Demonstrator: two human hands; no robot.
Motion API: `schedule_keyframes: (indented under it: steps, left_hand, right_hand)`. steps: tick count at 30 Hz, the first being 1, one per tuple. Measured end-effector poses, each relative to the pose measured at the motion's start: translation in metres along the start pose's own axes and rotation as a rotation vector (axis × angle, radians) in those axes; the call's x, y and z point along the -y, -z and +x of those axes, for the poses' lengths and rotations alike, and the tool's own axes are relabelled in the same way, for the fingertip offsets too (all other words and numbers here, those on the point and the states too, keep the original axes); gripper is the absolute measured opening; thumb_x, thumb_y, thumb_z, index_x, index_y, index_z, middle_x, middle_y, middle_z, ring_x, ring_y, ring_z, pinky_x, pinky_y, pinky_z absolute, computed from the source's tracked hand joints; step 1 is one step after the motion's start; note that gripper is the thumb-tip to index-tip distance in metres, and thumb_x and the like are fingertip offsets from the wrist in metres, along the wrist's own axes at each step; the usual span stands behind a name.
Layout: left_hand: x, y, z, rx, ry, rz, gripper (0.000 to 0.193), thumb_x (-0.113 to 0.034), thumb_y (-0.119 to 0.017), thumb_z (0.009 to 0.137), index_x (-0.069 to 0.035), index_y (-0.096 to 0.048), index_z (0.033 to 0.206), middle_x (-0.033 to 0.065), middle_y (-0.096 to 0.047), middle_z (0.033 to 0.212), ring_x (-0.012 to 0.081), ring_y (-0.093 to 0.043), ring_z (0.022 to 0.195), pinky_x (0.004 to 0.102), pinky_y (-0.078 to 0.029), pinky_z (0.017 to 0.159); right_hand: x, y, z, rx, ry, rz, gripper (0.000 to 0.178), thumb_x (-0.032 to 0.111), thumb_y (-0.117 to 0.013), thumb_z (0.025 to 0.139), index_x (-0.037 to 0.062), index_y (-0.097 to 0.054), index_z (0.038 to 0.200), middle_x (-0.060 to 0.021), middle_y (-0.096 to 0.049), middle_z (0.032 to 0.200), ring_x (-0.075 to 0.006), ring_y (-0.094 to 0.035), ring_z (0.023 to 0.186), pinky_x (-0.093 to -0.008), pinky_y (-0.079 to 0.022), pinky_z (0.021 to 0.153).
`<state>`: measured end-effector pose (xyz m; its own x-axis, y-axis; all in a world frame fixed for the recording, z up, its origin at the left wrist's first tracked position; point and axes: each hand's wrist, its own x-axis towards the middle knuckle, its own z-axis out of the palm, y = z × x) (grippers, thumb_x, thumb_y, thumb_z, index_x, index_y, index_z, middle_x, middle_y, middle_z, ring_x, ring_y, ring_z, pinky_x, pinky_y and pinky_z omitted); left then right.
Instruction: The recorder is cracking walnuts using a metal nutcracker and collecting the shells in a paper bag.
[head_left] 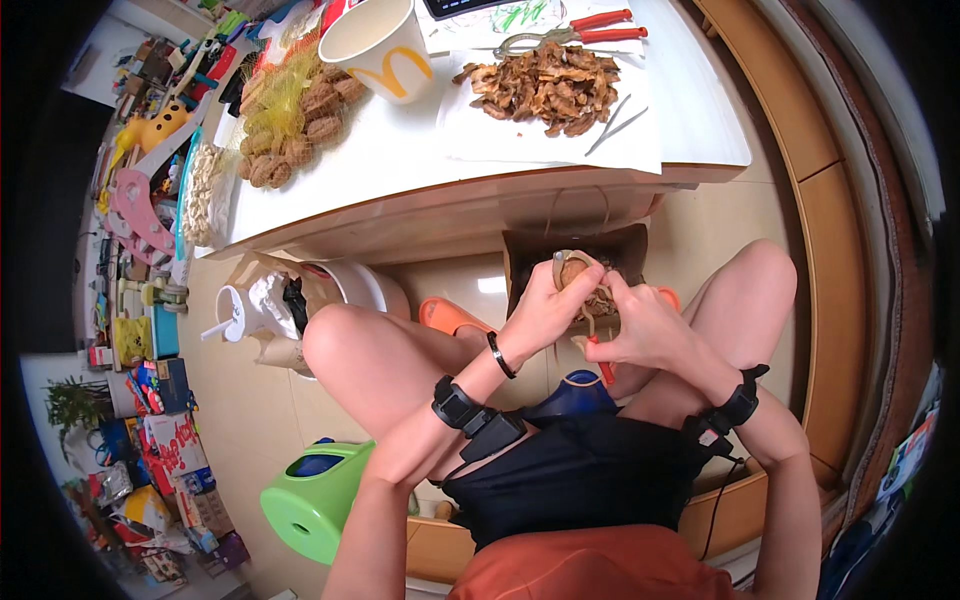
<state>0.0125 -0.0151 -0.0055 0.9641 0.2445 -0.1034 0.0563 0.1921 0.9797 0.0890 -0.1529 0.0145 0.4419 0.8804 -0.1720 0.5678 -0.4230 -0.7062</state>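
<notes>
Over a brown paper bag (630, 245), my left hand (540, 312) is closed around a walnut (573, 271) that sits in the jaws of a plier-type nutcracker. The tool's red handle (606, 373) points down toward my lap. My right hand (645, 325) is closed on the nutcracker from the other side, its thumb and fingers meeting near the nut and handles. Fingers hide most of the tool. Broken brown bits show in the bag beneath my hands.
On the white table (400, 150) lie a heap of brown walnut pieces (550, 90), tweezers (612, 125), another red-handled nutcracker (610, 35), a paper cup (375, 50) and a net of walnuts (290, 110). A green stool (310, 510) and white bin (365, 290) stand at left.
</notes>
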Motion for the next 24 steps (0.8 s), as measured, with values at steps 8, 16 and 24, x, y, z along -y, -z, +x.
schedule_keyframes:
  steps: [8,16,24]
  left_hand:
    - [0.006,0.002,0.005,-0.036,0.048,0.013,0.019,-0.015,-0.05,0.085,0.001,-0.055,0.076,0.0,-0.055,0.067,0.0051,-0.049,0.063,0.0222,-0.041,0.056]
    - [0.011,0.009,0.006,-0.084,0.036,-0.004,0.018,-0.015,-0.051,0.084,-0.001,-0.055,0.075,0.0008,-0.055,0.068,0.0069,-0.049,0.064,0.0226,-0.041,0.059]
    - [0.004,0.015,0.008,0.01,0.157,0.074,0.021,-0.023,-0.056,0.085,-0.004,-0.051,0.079,-0.0022,-0.049,0.067,0.0042,-0.043,0.063,0.0203,-0.037,0.058]
  right_hand:
    - [-0.016,-0.01,0.003,0.033,-0.019,0.155,0.062,0.023,-0.069,0.059,-0.0109,-0.044,0.103,-0.0236,-0.057,0.068,-0.0344,-0.059,0.063,-0.0365,-0.047,0.057]
    - [-0.007,-0.006,0.006,0.088,0.005,0.196,0.057,0.034,-0.065,0.062,-0.0136,-0.045,0.086,-0.0274,-0.053,0.062,-0.0384,-0.057,0.061,-0.0388,-0.046,0.057]
    - [-0.006,0.001,-0.002,0.024,-0.001,0.018,0.063,0.042,-0.071,0.058,-0.009,-0.048,0.087,-0.0238,-0.059,0.07,-0.0385,-0.06,0.067,-0.0382,-0.049,0.064]
